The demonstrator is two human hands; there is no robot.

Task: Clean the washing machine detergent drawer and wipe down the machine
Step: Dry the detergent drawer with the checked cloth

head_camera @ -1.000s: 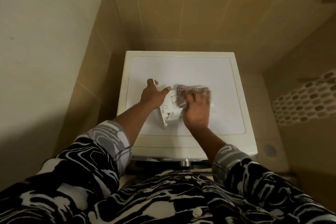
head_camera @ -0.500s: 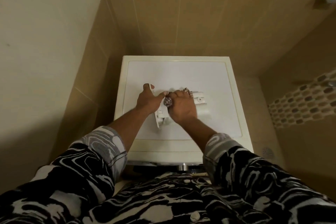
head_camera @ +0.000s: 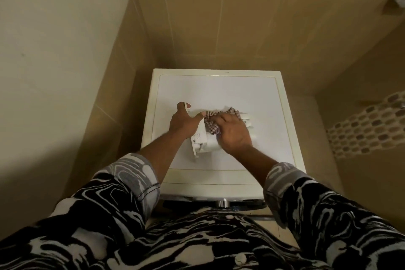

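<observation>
The drawer (head_camera: 200,140) lies in the middle of the washing machine (head_camera: 219,90) top, its long side running from 9 to 3 o'clock. At its 9 o'clock end the left hand (head_camera: 184,123) grips the front panel, thumb and fingers curled around it. The right hand (head_camera: 233,133) clutches a checked cloth (head_camera: 211,126) and presses it into the drawer, hiding most of the compartments. Patterned sleeves (head_camera: 129,173) cover the machine's front at 6 o'clock. Brown wall tiles (head_camera: 241,28) rise at 12 o'clock, with a mosaic strip (head_camera: 368,125) at 3 o'clock.
</observation>
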